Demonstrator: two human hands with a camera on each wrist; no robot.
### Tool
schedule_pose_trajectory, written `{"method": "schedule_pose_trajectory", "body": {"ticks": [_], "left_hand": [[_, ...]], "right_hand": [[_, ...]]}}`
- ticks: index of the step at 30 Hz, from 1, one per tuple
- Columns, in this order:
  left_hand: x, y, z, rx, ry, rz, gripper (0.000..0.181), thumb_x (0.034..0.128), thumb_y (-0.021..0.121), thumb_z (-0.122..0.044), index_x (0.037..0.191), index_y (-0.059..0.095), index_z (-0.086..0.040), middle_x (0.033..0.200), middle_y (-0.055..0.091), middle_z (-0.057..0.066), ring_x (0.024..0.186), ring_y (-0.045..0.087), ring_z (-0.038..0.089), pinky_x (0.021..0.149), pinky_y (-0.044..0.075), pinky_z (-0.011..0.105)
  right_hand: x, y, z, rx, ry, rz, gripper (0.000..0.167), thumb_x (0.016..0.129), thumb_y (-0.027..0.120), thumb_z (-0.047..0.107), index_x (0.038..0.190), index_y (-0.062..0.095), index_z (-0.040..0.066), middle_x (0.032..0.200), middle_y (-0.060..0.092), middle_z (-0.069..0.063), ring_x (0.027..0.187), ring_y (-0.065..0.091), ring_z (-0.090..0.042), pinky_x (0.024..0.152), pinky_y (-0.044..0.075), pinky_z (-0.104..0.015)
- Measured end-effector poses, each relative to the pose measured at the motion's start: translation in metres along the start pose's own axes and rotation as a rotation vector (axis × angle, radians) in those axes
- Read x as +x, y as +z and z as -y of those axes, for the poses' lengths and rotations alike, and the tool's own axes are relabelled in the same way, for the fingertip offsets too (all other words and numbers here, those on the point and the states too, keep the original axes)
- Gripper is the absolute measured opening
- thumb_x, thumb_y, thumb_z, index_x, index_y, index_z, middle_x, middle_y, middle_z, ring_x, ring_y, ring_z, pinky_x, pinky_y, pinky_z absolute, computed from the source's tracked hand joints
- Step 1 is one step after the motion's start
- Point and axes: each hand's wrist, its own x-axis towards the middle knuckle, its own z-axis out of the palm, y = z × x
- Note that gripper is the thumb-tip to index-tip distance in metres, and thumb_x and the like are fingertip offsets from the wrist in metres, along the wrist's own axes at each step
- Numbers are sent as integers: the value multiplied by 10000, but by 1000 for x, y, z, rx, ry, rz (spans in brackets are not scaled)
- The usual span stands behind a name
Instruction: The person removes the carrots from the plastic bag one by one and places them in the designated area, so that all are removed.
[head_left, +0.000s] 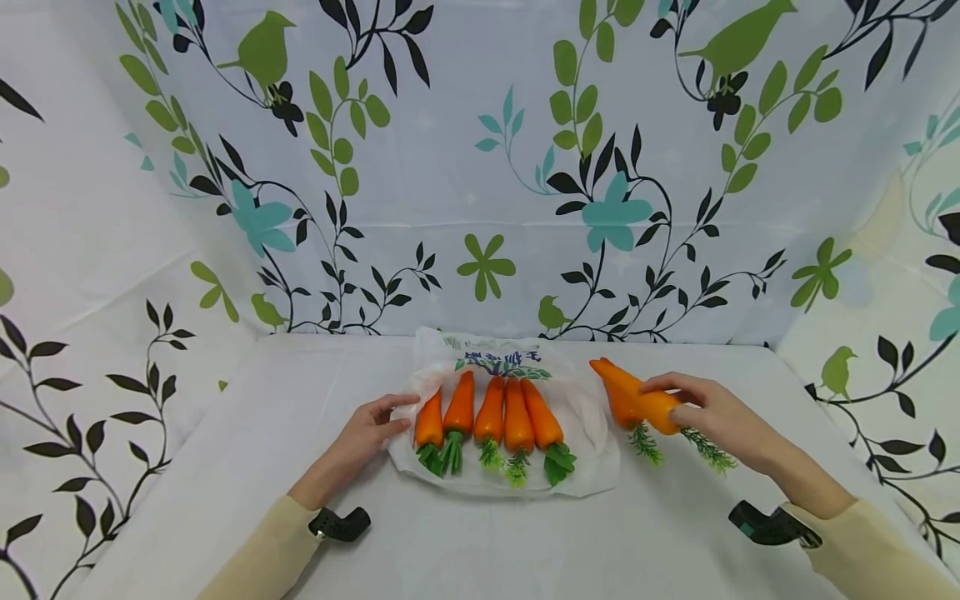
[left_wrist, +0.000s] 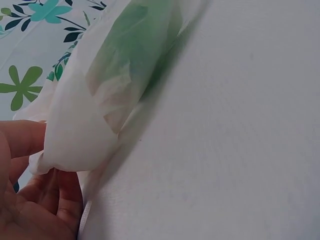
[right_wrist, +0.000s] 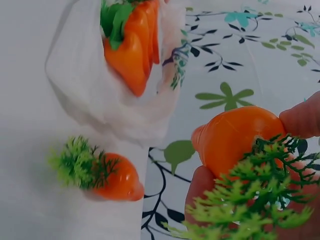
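My left hand (head_left: 367, 429) pinches the left edge of a thin white plastic bag (head_left: 592, 454), its rim bunched between thumb and fingers in the left wrist view. Several orange toy carrots (head_left: 490, 410) with green tops lie side by side on the spread bag, which rises around them. To the right of the bag, my right hand (head_left: 708, 408) grips one toy carrot (right_wrist: 240, 137) between thumb and fingers, its feathery leaves hanging toward the wrist. Just beyond and below it, another toy carrot (right_wrist: 120, 180) lies on the table, partly covered by the held one in the head view.
All of this is on a white-covered table (head_left: 480, 550). A patterned cloth (head_left: 480, 167) with leaves and birds hangs behind the table's back edge and along both sides. Dark bands (head_left: 341, 525) sit at the sleeve cuffs.
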Motion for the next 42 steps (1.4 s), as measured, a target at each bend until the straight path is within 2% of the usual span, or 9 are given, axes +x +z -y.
{"method": "schedule_pose_trajectory", "body": {"ticks": [11,20,33,42], "left_hand": [[0,1,-1,-10,-32,-36,388,962,624,-73,1350,624,-89,1551,378,129,1472,211,324,1180,171,510],[0,1,-2,-10,-45,-53,382,959,638,-96,1341,632,-88,1547,382,139,1459,229,335,1179,176,510],[1,1,0,7,-32,-44,381,945,663,-86,1325,639,-62,1532,401,169,1452,253,356,1172,197,510],[-1,0,1,7,-38,-61,380,937,680,-95,1316,651,-72,1527,411,159,1458,244,355,1178,175,508]], "right_hand": [[4,-9,-29,36,63,-30,413,932,484,34,1335,568,20,1369,500,-230,982,546,-290,791,522,-291],[9,-8,-57,33,113,-53,417,949,499,74,1359,553,24,1359,512,-231,1030,545,-297,799,508,-331],[14,4,-90,-79,177,-97,410,951,538,129,1353,580,61,1414,499,-237,1171,534,-403,891,475,-425],[16,12,-95,-121,208,-116,468,925,616,181,1377,574,63,1392,505,-276,1125,548,-396,846,483,-430]]}}
